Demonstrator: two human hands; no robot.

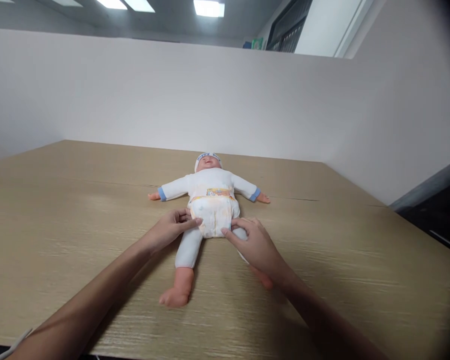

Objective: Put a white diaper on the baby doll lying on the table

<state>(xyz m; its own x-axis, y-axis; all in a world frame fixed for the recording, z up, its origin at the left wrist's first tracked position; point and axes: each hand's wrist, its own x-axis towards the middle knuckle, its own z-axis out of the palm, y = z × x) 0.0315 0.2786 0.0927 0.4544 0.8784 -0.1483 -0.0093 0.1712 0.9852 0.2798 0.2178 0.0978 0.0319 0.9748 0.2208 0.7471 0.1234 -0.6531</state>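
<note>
A baby doll [211, 177] in a white outfit with blue cuffs and a lettered white cap lies on its back, arms spread, feet toward me. Around its hips is a white diaper [215, 216] with an orange-edged waist and a patterned strip in front. My left hand [172, 227] grips the diaper's left leg edge, thumb in front and fingers curled at the side. On the opposite leg edge, my right hand [253, 241] pinches the diaper between thumb and fingers. That hand and forearm hide most of the doll's right-side leg.
The doll rests on a wide wood-grain table [97, 210] with a seam running across it. A pale partition wall [165, 90] rises behind. A dark object [435, 215] stands beyond the table's right edge. A light cable [17, 345] lies by my left forearm.
</note>
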